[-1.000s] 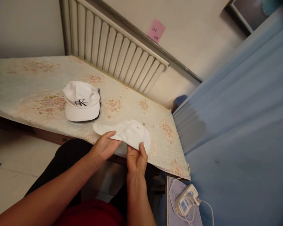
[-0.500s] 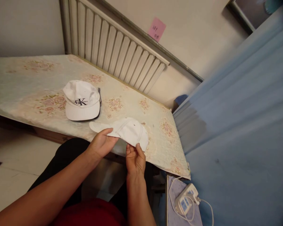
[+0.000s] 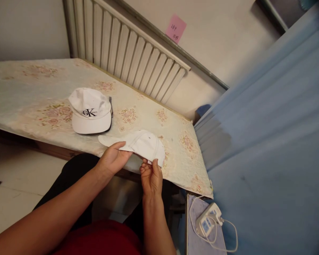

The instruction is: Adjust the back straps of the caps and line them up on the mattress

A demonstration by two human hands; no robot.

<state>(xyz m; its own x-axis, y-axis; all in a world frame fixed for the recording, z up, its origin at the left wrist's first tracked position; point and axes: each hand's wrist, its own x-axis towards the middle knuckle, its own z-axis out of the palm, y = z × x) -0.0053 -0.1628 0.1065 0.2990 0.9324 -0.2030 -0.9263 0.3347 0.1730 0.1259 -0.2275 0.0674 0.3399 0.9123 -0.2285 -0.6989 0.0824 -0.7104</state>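
A plain white cap (image 3: 143, 143) is held at the near edge of the table, its brim pointing left. My left hand (image 3: 113, 158) grips it under the brim and front. My right hand (image 3: 150, 175) pinches the cap's back edge, where a small tag shows. A second white cap (image 3: 90, 110) with a black logo lies flat on the floral tablecloth (image 3: 29, 92), just beyond and to the left of the held one.
A white ribbed radiator (image 3: 127, 49) runs along the wall behind the table, with a pink sticky note (image 3: 175, 29) above it. A blue curtain (image 3: 268, 134) hangs on the right. Below it a white power strip (image 3: 207, 223) with a cable lies on a mat.
Both hands have shifted the plain cap slightly up and left. My right hand's fingers have closed into a tighter pinch at the cap's back edge.
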